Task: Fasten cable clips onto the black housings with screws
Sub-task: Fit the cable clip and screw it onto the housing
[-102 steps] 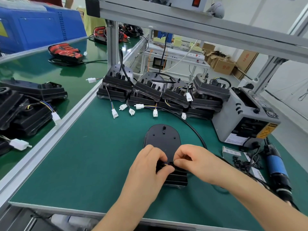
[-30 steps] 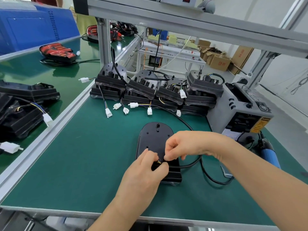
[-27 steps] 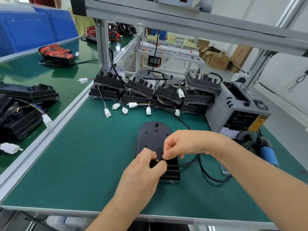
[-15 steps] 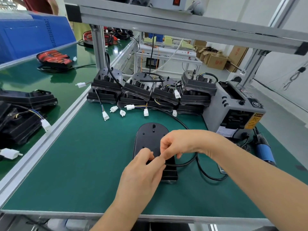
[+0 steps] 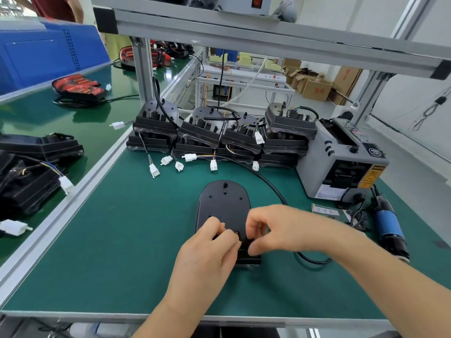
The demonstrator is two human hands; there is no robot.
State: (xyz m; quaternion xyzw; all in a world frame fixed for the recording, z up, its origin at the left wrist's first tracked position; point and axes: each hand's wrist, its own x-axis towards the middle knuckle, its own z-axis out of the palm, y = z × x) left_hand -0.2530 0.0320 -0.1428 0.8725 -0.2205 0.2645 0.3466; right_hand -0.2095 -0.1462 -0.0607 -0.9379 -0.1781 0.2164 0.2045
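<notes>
**Two hands pinching at the near end of a black housing**

Nearest to the camera, the left hand and the right hand meet over the near end of a black oval plastic housing. The fingers of both hands are curled, and the fingertips close on a small black part at this end. The fingers hide most of it, so I cannot tell if it is a clip or a piece of cable. The housing lies flat in the middle of the green table mat, its rounded end pointing away from the person.

A thick black cable makes a loop on the mat below the right wrist. Beyond the hand it runs in a curve toward the back of the table.

To the right, an electric screwdriver with a blue body lies on the mat. A small white printed label lies near it. Behind them stands a grey box-shaped machine with a yellow sticker.

At the far edge of the mat is a row of stacked black housings. White plug connectors on thin wires lie in front of the row. An aluminium frame post rises at the left end of it.

On the neighbouring green table at the left are more dark housings and a red-and-black part. Far behind, brown cardboard boxes stand on the floor.
</notes>
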